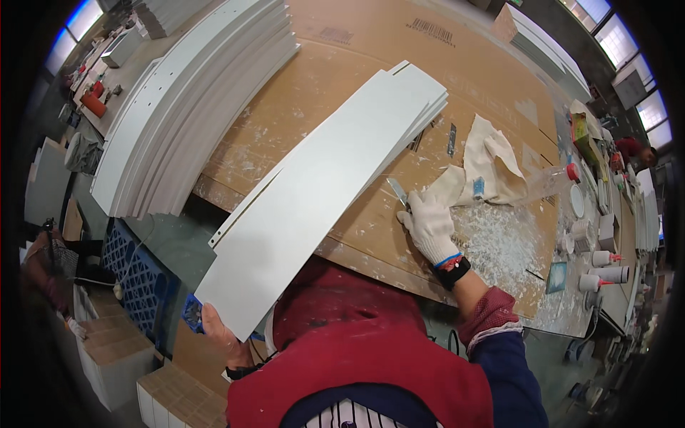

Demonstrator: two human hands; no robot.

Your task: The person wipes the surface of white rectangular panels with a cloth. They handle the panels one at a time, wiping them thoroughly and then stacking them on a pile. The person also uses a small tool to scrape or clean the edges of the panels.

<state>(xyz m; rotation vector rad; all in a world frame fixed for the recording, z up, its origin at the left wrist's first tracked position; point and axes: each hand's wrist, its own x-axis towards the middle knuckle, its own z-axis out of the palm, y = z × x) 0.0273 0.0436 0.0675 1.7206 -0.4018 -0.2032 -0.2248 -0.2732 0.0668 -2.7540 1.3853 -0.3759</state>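
Note:
A long white board [314, 185] lies slantwise over the table, its near end jutting past the edge toward me. My left hand [220, 334], bare with a dark band at the wrist, grips that near end by its left corner. More white boards [428, 107] show beneath it. My right hand [429, 227] wears a white knitted glove and is closed on a small metal blade [397, 191], pointing up and left, just right of the board. Its handle is hidden in the glove. Past the right hand lies a crumpled cream cloth [491, 160].
Tall stacked white panels [193, 93] stand at the left. Cardboard [342, 36] covers the table, with white shavings [492, 235] on the right. A clear bottle [548, 184] lies beyond the cloth. A blue plastic crate [139, 274] stands lower left; people work at both sides.

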